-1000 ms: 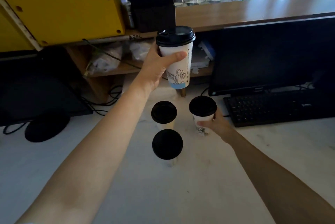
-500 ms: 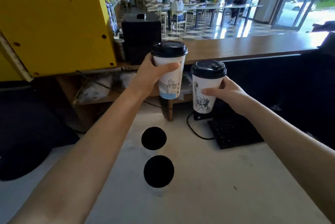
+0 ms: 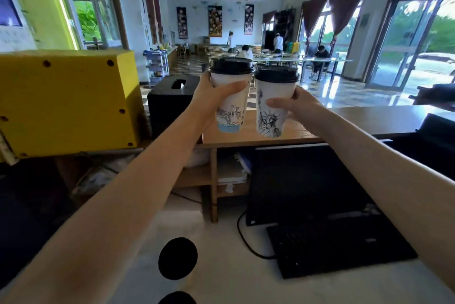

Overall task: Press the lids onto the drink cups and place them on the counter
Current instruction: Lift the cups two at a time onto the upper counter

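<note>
Left hand (image 3: 211, 99) grip clasps bridge cup (image 3: 231, 99), right hand (image 3: 299, 106) grip statue cup (image 3: 272, 106), above counter (image 3: 369, 119) edge

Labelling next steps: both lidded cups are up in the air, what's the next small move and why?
Probably lower both onto the wooden counter. The left hand holds the bridge-print cup and the right hand the statue-print cup, lids on, just above its near edge.

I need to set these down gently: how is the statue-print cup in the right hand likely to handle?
The statue-print cup looks like thin paper, so it would probably dent if squeezed. It is tall with a narrower base, so it may tip easily when set down. Its black lid appears seated, which should limit spills. The right hand wraps its side.
</note>
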The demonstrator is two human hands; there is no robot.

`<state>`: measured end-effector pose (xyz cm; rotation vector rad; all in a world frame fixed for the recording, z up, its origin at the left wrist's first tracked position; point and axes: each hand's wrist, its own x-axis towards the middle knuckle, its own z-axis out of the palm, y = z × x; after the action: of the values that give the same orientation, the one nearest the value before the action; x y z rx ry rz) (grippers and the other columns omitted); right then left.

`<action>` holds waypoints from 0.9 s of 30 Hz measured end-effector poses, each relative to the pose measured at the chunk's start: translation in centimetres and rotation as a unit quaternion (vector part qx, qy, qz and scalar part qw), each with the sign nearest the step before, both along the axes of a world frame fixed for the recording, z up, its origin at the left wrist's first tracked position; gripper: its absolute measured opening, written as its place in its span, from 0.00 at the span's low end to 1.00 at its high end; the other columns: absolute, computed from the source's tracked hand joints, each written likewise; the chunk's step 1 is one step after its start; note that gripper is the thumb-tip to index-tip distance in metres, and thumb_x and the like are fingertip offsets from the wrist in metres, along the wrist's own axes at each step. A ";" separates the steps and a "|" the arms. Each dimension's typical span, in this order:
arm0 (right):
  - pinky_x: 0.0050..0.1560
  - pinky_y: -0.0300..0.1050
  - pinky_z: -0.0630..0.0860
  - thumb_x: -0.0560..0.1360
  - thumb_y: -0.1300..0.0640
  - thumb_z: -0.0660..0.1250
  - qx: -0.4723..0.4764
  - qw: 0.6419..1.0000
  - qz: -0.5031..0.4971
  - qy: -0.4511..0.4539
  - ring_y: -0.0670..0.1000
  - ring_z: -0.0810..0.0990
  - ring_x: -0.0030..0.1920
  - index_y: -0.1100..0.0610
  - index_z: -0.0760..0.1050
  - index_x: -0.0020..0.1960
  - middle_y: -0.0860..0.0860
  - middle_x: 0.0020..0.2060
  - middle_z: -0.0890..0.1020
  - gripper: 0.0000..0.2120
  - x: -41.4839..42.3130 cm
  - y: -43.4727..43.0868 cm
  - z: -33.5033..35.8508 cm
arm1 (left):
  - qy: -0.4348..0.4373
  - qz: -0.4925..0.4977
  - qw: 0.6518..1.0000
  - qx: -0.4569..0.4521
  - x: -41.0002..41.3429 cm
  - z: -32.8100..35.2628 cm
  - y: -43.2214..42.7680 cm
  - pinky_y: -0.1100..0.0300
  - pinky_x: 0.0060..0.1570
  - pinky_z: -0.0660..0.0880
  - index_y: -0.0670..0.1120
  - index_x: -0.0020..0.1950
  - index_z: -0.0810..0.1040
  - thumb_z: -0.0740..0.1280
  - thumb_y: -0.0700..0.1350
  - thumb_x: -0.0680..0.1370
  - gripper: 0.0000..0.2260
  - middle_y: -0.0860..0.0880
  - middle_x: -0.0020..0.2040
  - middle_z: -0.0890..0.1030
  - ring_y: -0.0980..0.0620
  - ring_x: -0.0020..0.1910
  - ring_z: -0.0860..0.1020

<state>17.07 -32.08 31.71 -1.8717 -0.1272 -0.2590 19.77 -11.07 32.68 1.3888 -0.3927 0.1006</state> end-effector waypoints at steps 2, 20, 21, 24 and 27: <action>0.45 0.42 0.75 0.67 0.55 0.75 0.014 1.000 -0.002 -0.003 0.52 0.79 0.55 0.57 0.69 0.65 0.52 0.57 0.80 0.29 1.7 -0.7 0.1 | -0.003 0.013 1.000 0.002 1.3 0.0 -1.0 0.56 0.46 0.80 0.45 0.65 0.67 0.77 0.40 0.66 0.31 0.48 0.55 0.80 0.50 0.50 0.81; 0.56 0.55 0.77 0.63 0.53 0.77 0.020 0.992 -0.120 0.019 0.56 0.76 0.57 0.58 0.64 0.63 0.55 0.59 0.76 0.34 13.0 -3.2 -6.3 | 0.030 0.159 0.986 0.048 10.3 -7.4 -4.6 0.49 0.55 0.77 0.49 0.67 0.67 0.78 0.47 0.62 0.36 0.47 0.61 0.78 0.48 0.57 0.78; 0.56 0.54 0.77 0.64 0.54 0.77 0.011 0.992 -0.121 0.015 0.56 0.76 0.57 0.59 0.64 0.63 0.55 0.59 0.75 0.34 13.2 -3.0 -6.6 | 0.030 0.169 0.984 0.048 10.6 -7.7 -4.6 0.48 0.57 0.77 0.48 0.67 0.66 0.78 0.47 0.64 0.36 0.47 0.62 0.77 0.48 0.58 0.77; 0.55 0.52 0.77 0.66 0.53 0.76 -0.007 0.993 -0.121 0.002 0.55 0.75 0.56 0.60 0.63 0.64 0.55 0.58 0.75 0.33 13.8 -2.7 -7.5 | 0.021 0.188 0.981 0.054 11.0 -8.1 -4.6 0.48 0.60 0.74 0.48 0.68 0.64 0.77 0.46 0.67 0.34 0.47 0.65 0.75 0.48 0.60 0.76; 0.54 0.52 0.77 0.67 0.51 0.74 -0.024 0.993 -0.112 -0.007 0.54 0.75 0.55 0.60 0.63 0.64 0.55 0.58 0.75 0.32 13.9 -2.7 -7.9 | 0.013 0.204 0.976 0.073 11.1 -8.3 -4.7 0.47 0.62 0.73 0.48 0.70 0.61 0.75 0.47 0.69 0.35 0.47 0.66 0.73 0.48 0.63 0.74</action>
<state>30.99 -34.81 23.82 -1.9331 0.0683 -0.4259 30.86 -15.80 24.39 1.6001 -0.0886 0.3975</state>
